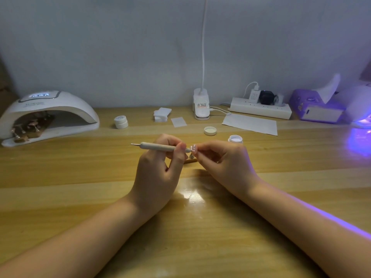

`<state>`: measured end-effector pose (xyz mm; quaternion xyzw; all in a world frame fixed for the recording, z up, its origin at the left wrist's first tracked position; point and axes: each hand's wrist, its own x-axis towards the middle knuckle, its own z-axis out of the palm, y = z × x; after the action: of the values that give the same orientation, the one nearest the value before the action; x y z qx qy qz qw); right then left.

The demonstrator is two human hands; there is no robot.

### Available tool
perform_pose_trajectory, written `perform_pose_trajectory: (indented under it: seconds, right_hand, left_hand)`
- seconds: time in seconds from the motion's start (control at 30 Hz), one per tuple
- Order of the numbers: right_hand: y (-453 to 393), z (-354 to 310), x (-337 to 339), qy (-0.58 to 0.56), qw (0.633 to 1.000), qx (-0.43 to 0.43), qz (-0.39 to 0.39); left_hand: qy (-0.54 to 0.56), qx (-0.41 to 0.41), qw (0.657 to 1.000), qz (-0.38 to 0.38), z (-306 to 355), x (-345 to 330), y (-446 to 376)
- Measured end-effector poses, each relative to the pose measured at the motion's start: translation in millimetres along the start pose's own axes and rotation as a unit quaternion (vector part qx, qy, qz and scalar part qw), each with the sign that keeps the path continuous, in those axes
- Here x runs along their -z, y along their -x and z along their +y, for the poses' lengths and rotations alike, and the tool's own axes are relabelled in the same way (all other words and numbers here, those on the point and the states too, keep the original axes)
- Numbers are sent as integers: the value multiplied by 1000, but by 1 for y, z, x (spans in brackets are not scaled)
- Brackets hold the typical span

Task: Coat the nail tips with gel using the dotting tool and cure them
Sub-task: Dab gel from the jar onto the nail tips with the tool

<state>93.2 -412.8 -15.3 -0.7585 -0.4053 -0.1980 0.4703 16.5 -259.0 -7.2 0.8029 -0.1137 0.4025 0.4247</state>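
Observation:
My left hand (158, 173) grips a beige dotting tool (158, 146) that lies almost level, its working end pointing right at a small pale nail tip (193, 147). My right hand (224, 163) pinches that nail tip, which sits on a small metal stand (191, 156) over a wooden base (190, 161). An open white gel jar (235, 139) stands just behind my right hand, and its lid (210, 130) lies upturned to its left. A white curing lamp (46, 115) sits at the far left, with a rack of nail stands inside it.
A closed white jar (121, 121), a stack of white pads (161, 114), a clip lamp base (201, 105), a sheet of paper (251, 123) and a power strip (261, 109) line the back. A purple tissue box (317, 106) and a glowing violet lamp (362, 121) stand at the right.

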Motion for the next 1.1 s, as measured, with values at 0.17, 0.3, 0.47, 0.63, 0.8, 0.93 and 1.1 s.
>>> perform_pose_trajectory:
  seconds: [0.17,0.3,0.47,0.63,0.8,0.93,1.1]
  right_hand:
    - [0,0,-1,-1,1000,-1,7]
    - [0,1,-1,0,1000,4,9]
    - [0,1,-1,4,1000,5,4]
    - [0,0,0,-1,1000,-2,5]
    - [0,-1,1,0,1000,-5,0]
    - [0,-1,1,-1,1000,-7,-1]
    - [-1,-1,0,5,1000,-3,7]
  left_hand:
    - [0,9,1000,-3,0,0,1]
    - [4,11,1000,3,0,0,0]
    - [3,5,1000,3,0,0,0]
    - [13,6,1000,2,0,1,-1]
    - [14,3,1000,-1,0,1,0]
    - [15,3,1000,-3,0,1,0]
    - [19,9,1000,-1,1,1,0]
